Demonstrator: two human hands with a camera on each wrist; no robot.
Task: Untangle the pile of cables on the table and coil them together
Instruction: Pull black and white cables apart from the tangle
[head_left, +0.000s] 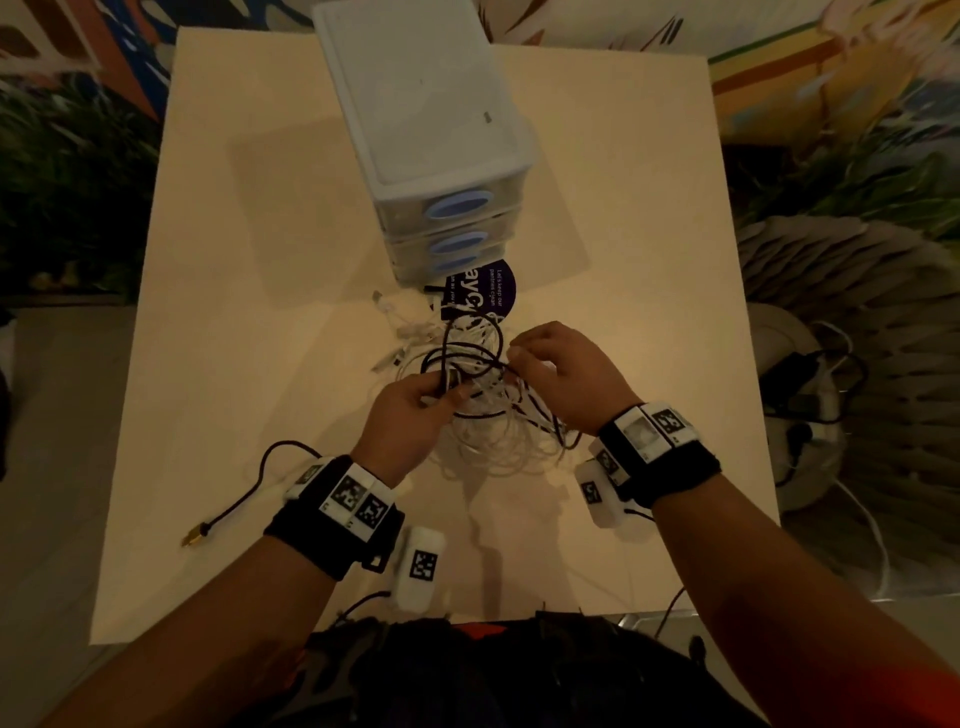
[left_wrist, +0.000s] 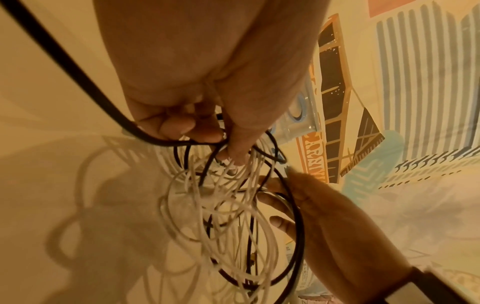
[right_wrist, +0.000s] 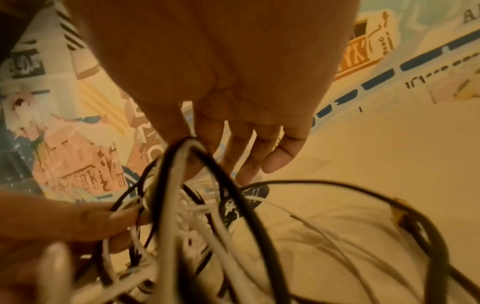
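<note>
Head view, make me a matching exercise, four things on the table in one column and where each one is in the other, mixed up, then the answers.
Things
1. cable pile
2. drawer unit
3. gold plug
4. round sticker

Places
A. near the table's left edge, at the end of a black cord
B. far side of the table
C. flat on the table, just in front of the drawers
D. between both hands: left hand, right hand

Pairs: 1-D, 2-B, 3-A, 4-C
</note>
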